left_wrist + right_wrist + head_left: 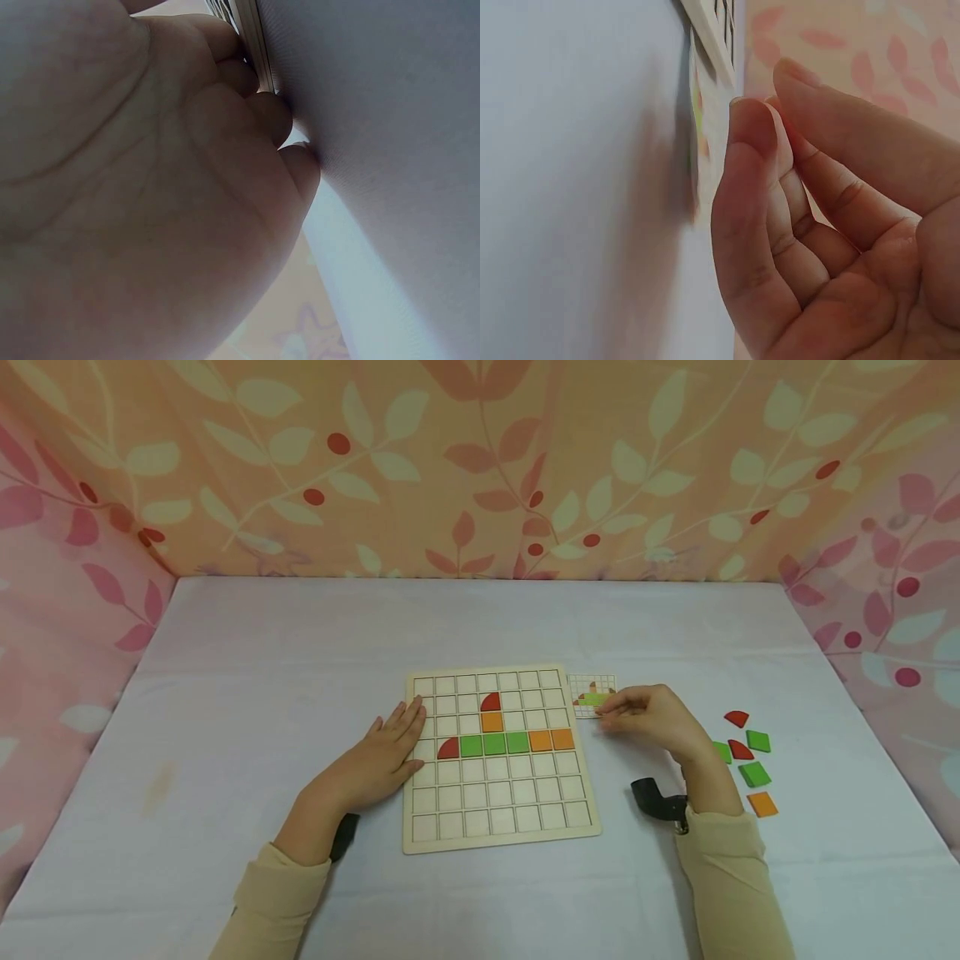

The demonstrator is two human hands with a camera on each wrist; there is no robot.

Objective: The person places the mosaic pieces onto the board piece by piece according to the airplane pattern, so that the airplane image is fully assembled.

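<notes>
A wooden grid board (502, 842) lies mid-table. My left hand (380, 752) rests with straight, spread fingers along its left edge; in the left wrist view, the fingertips meet the board's side. Across one row run a red quarter-circle tile (448, 749), green tiles (494, 743) and two orange tiles (551, 740). Above that row sit another orange tile (492, 722) and a red quarter-circle tile (491, 702). At the board's upper right lies a pattern card (592, 685). Over its right side, my right hand (648, 718) has loosely bent fingers; nothing shows between thumb and fingertips (754, 124).
To the right, beyond the right wrist, lie loose tiles: two red quarter-circles (737, 718), several green squares (754, 774) and an orange square (762, 804). A white cloth (300, 635) covers the table. Floral curtains (480, 468) stand behind and at both sides.
</notes>
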